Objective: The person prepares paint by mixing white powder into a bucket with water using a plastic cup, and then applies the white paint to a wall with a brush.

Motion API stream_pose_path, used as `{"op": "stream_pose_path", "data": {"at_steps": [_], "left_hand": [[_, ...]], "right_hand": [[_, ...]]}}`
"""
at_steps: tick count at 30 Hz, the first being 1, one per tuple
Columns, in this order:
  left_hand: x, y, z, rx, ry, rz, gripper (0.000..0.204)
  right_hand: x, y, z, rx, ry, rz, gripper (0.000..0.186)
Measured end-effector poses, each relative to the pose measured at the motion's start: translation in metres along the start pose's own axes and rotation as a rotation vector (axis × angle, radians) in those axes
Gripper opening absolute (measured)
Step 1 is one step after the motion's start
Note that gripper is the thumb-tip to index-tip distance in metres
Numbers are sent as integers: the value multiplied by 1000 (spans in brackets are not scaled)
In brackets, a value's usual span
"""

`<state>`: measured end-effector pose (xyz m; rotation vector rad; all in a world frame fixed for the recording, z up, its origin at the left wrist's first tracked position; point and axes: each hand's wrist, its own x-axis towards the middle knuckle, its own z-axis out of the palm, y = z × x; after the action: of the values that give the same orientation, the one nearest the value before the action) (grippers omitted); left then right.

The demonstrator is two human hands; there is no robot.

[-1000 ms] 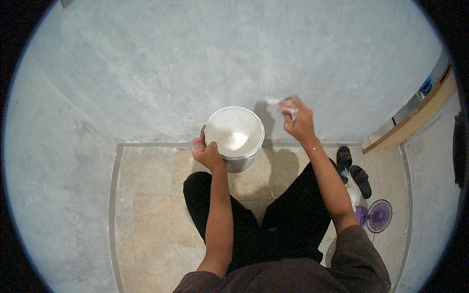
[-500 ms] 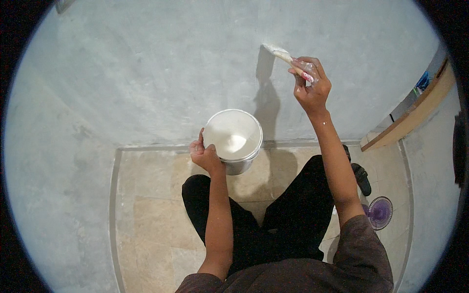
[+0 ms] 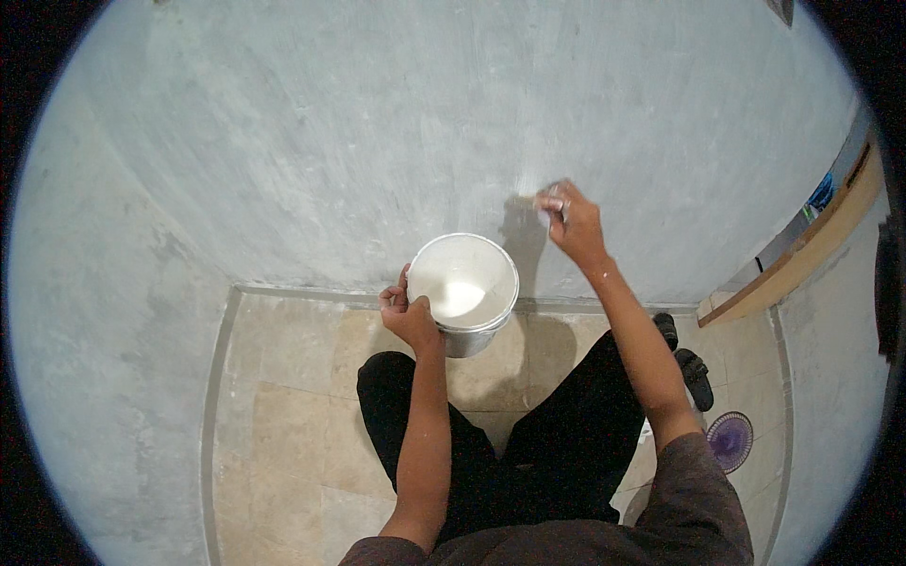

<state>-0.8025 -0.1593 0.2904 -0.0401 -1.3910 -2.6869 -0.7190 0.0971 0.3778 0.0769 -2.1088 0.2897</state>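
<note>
The left hand (image 3: 413, 321) has its fingers closed on the rim of a round white bucket (image 3: 469, 342) of white liquid (image 3: 461, 298), before the grey plastered wall (image 3: 311, 141). A slim pale brush (image 3: 524, 202), blurred, is gripped in the right hand's (image 3: 576, 224) fingers near the wall. Farther right: black shoes (image 3: 694, 377), a round purple fan (image 3: 729, 441).

Dim light, soft shadows (image 3: 525, 241), blurred right grip (image 3: 577, 223); distortion

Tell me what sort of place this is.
Likely a small indoor room with unfinished or worn walls: the patchy, bare grey wall, the tiled floor meeting it at a corner, and a small purple fan point that way.
</note>
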Motion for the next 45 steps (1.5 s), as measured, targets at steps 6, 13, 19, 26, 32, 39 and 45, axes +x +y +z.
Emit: {"op": "stream_pose_path", "data": {"at_steps": [6, 13, 19, 26, 32, 39, 45], "left_hand": [[-6, 7, 4, -8, 21, -51, 42], [-5, 2, 4, -48, 37, -21, 43], [-5, 3, 5, 0, 31, 15, 43], [-8, 6, 6, -21, 39, -26, 43], [-5, 1, 2, -24, 38, -16, 43], [-2, -4, 1, -47, 26, 30, 43], [-9, 4, 8, 7, 54, 7, 42]], "right_hand": [[92, -37, -54, -73, 300, -198, 29], [24, -16, -22, -172, 88, -323, 32], [-80, -22, 20, -26, -253, 42, 24], [32, -7, -3, 112, 56, 139, 16], [129, -45, -63, -11, 390, -190, 20], [36, -17, -11, -301, 110, -369, 23], [-51, -19, 21, -72, -305, -33, 21]]}}
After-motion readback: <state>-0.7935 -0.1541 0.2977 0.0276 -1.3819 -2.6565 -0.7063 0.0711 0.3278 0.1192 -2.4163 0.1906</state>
